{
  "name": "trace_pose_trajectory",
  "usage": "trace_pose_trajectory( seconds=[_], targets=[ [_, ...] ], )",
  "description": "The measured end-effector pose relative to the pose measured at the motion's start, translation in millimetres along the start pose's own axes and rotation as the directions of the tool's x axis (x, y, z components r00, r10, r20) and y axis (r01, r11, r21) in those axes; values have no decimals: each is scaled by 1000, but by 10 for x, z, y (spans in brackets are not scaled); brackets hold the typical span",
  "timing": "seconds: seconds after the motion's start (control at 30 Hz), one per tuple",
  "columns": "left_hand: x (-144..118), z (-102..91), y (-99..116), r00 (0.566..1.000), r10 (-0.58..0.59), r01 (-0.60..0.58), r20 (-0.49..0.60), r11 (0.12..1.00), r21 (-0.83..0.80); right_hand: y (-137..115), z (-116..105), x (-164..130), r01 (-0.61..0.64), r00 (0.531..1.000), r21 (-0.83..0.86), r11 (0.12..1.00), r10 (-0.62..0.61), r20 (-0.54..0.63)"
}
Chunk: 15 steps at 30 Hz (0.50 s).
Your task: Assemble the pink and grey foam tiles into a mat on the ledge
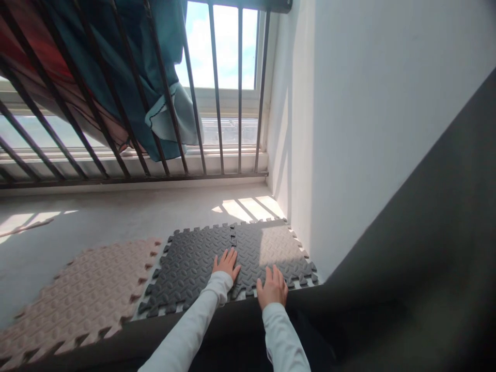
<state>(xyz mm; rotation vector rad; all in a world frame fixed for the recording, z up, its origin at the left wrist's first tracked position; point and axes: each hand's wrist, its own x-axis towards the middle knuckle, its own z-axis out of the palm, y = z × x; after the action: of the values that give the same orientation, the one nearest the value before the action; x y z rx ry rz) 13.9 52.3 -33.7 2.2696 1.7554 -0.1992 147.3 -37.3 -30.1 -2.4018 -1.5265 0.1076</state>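
Floor: bare grey concrete [116, 217] is seen across the far half of the corner, uncovered from the window side to the mats; most of it is judged yet to be covered.
Wall: a white wall [368, 129] closes the right side, and the right dark mat is laid just beside its foot.
Window grille: dark bars [217, 103] stand at the far side, with blue and red cloth [127, 77] hung over them at far left.
Ledge: a dark edge [387, 289] runs along the near side, over which both sleeves are reached.
Beige mat: one beige foam puzzle tile [77, 299] is laid at near left, tilted, close beside the dark tiles but not interlocked with them; joining it is judged to be left.
Dark mats: two dark grey foam puzzle tiles [194, 268] are laid side by side in the near right corner; the toothed seam [233, 237] between them is seen closed at its far end, so that this joint is judged largely done.
Left hand: the left hand [226, 263] is laid flat, fingers spread, palm down on the dark tiles close to the seam; nothing is pinched.
Right hand: the right hand [272, 287] is laid flat, fingers together and extended, on the near edge of the right dark tile; nothing is gripped.
Progress: two tiles are judged set, a third is waiting.
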Motion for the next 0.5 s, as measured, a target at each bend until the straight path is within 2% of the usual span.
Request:
trace_pose_trajectory(
  seconds=[0.23,0.4,0.5],
  targets=[
    [155,-146,45,1000,16,-15,-24,1000,25,-13,3,37,17,991,-90,996,-4,137],
    [384,-129,9,989,-142,142,-42,990,-5,1,-38,64,38,986,-108,993,-20,164],
    [461,-102,-37,986,-163,162,-40,987,-18,-3,-43,77,42,987,-121,992,-22,162]
  ],
)
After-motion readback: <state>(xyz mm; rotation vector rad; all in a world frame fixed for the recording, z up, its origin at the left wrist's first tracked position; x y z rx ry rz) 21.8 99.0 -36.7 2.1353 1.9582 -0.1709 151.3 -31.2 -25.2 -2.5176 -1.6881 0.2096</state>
